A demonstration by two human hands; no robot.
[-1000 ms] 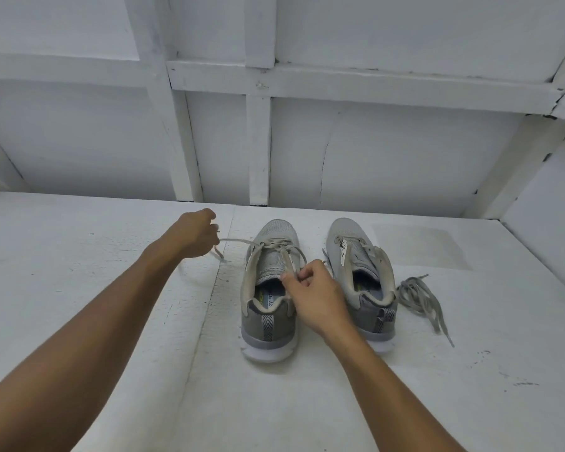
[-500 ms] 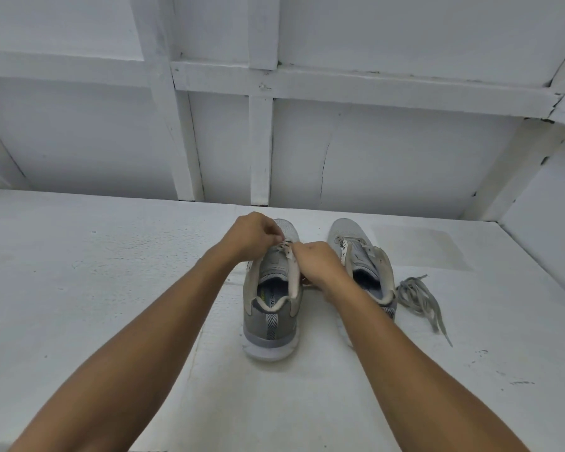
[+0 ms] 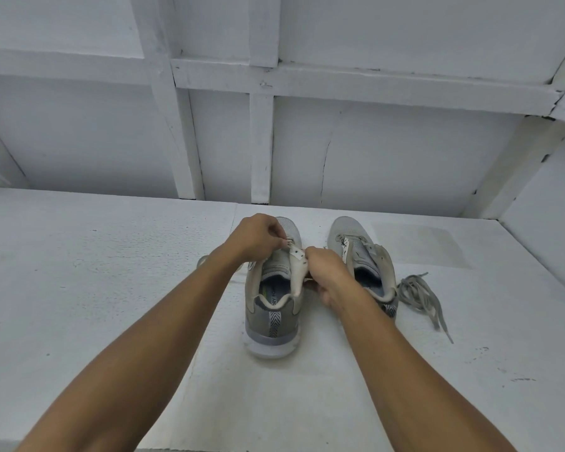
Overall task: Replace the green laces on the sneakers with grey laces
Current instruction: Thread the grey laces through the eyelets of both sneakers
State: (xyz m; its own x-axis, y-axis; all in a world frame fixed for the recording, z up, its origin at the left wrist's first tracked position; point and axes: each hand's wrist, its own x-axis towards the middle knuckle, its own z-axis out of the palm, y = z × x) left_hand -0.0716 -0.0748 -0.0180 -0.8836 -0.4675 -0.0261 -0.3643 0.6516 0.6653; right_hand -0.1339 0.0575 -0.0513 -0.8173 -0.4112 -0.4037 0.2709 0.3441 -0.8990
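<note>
**Both hands back at the left shoe's eyelets**

Gone from 9 o'clock, where it was drawing lace out a second ago, my left hand (image 3: 258,238) now sits over the far eyelets. Its fingers are curled in a narrow pinch at the far end of the flap (image 3: 299,269). Whether the lace tip is inside that pinch I cannot tell. My right hand (image 3: 328,275) grips the same flap lower down, fingers curled round it, turning it so the holes face me.

To do this well, I think the right hand should keep the flap taut. The left can then feed the tip squarely through one hole, keeping the lace flat and both sides even.

The left shoe (image 3: 271,321) stands heel toward me on the board (image 3: 111,272). A pale loop (image 3: 203,260), likely its lace, shows at its 9 o'clock. The right shoe (image 3: 349,233) is at 3 o'clock and looks unlaced. Loose laces (image 3: 418,293) lie just beside its heel, further toward 3 o'clock. I cannot tell which set they are.
</note>
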